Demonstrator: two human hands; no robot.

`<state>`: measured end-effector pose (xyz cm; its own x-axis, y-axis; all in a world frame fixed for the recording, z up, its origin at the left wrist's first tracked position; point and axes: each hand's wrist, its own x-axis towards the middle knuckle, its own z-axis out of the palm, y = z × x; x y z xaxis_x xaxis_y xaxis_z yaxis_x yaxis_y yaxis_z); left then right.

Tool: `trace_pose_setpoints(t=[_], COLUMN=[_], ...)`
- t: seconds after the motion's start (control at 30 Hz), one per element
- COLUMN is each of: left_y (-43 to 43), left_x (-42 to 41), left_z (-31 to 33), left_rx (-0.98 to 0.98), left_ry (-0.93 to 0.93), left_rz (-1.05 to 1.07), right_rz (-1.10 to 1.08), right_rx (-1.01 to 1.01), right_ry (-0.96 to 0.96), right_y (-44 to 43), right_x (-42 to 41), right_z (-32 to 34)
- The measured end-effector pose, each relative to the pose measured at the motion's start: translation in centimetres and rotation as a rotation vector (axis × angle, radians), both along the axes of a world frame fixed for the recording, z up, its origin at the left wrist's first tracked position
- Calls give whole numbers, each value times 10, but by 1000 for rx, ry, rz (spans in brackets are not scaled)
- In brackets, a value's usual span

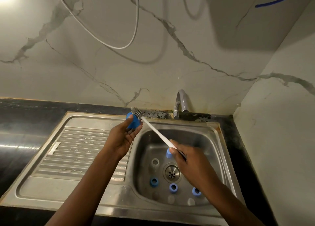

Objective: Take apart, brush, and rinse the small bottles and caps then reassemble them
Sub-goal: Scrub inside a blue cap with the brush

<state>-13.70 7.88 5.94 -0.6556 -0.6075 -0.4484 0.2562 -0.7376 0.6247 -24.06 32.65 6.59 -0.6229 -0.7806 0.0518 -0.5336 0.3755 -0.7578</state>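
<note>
Up and left of the drain, over the far-left corner of the basin: blue cap in the left hand, thumb and fingers curled round it. The head of the brush is at the cap's mouth, bristles partly showing. Its white handle slants down to the right hand, just above the drain, which pinches the handle's end with curled fingers.

Round the drain on the basin floor: three spare caps on the near side, a fourth just beyond. Clear bottles, faint, to the left and near side. Tap well behind the drain; no stream seen.

Risks, as I judge them: a wet cap could slip from the grip under brush pressure and drop among the loose parts. Holding the handle at its far end gives weak control, so the head may skid off the cap.
</note>
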Motion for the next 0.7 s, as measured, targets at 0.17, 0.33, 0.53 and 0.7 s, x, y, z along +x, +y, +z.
trace_pose_setpoints(t=[0.17,0.33,0.53,0.7], left_y=[-11,8,-1,-7], left_x=[7,4,3,8], left_z=[6,5,10,5], left_rx=[21,94,72,87], left_ry=[75,138,112,85], left_rz=[44,-116,-25,-11], right_rz=[29,-61,-30,-10], right_rx=[-36,-36,-32,-41], right_ry=[-40,-54,-46,-61], right_y=[18,6,9,15], right_x=[10,5,5,12], right_z=[-4,-3,-3,-6])
